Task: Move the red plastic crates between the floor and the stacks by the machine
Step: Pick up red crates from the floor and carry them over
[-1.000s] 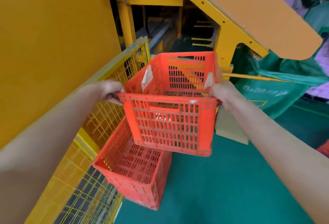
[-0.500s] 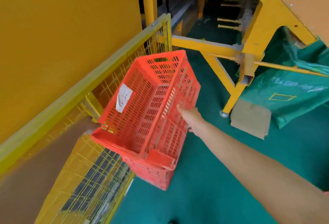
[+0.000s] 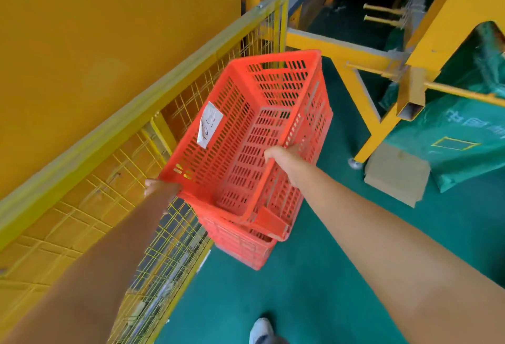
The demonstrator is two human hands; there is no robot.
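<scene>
A red slotted plastic crate with a white paper label on its inner left wall sits nested on a second red crate that stands on the green floor. My left hand grips the top crate's near left corner rim. On the right long rim, my right hand has its fingers curled over the edge. The lower crate shows only at its near end below the top one.
A yellow wire-mesh guard fence and yellow machine wall run along the left. Yellow machine legs, a cardboard piece and a green bag lie to the right. My shoe is on the green floor.
The crate went from being held up in the air to lowered and nested onto the crate on the floor. Both hands followed it down and still hold its rim.
</scene>
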